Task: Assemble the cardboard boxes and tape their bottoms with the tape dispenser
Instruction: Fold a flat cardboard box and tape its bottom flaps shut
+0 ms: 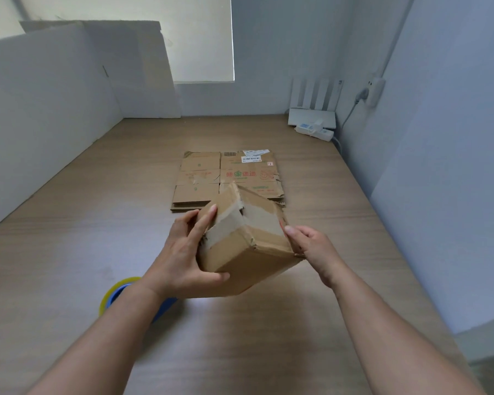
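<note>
Your left hand (pixel 180 258) grips the cardboard box (pixel 248 252) at its near-left corner, thumb under the near face, fingers laid up the side. Your right hand (pixel 311 243) pinches the opposite edge. The box hangs tilted between them, off the table (pixel 69 252), with a pale strip across its upper face. Tape dispenser (pixel 113 295) just under your left wrist. Flattened boxes (pixel 226 178) beyond your fingertips. Likely step: box formed, bottom awaiting tape. Next: set it down, steady it one-handed, free the other hand for the dispenser.

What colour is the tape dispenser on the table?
The tape dispenser is blue, with a yellow roll; head view.
</note>
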Tool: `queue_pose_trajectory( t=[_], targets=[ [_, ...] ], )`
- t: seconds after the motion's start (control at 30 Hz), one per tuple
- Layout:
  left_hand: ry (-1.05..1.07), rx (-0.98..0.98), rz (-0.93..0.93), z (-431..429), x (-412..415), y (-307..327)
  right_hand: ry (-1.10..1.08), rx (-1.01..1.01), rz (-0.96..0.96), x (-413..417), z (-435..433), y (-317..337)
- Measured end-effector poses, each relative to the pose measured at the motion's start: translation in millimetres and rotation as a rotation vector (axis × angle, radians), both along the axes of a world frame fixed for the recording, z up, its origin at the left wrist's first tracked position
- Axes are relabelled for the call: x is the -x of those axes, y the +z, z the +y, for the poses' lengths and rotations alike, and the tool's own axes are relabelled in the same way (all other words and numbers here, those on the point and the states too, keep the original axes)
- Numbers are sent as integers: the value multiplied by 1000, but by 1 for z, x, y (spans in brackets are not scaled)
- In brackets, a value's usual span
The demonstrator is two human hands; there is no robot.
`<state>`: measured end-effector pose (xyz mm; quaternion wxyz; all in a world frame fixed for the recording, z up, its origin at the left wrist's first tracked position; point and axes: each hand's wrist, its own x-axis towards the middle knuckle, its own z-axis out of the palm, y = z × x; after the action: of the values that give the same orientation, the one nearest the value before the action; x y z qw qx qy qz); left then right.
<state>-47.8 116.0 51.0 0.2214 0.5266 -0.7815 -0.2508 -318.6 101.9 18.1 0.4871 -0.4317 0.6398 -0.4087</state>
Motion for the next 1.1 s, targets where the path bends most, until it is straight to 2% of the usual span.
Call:
queue_pose_trajectory(
  t=[0.07, 0.23, 0.33, 0.43, 0.73, 0.83, 0.93, 1.1],
  targets=[
    [12, -16, -140, -2, -2, 7, -16, 2, -50, -2, 0, 1],
    [-27, -121, -529, -11, 14, 25, -101, -76, 92, -8, -2, -14],
    [-78, -129, -639, -14, 41, 25, -167, -137, 176, -1, 6, -30],
    [-126, -61, -720, -18, 67, 14, -127, -240, 330, 13, 18, -49],
    [-113, -26, -717, -34, 83, 0, -156, -332, 410, 31, 24, -61],
    [-123, -39, -710, -34, 81, 2, -105, -443, 288, 22, 22, -70],
    [-114, -49, -705, -34, 79, 2, -6, -407, 204, 15, 24, -78],
    [-101, -28, -693, -40, 80, 2, 4, -438, 75, 20, 27, -71]
  ],
)
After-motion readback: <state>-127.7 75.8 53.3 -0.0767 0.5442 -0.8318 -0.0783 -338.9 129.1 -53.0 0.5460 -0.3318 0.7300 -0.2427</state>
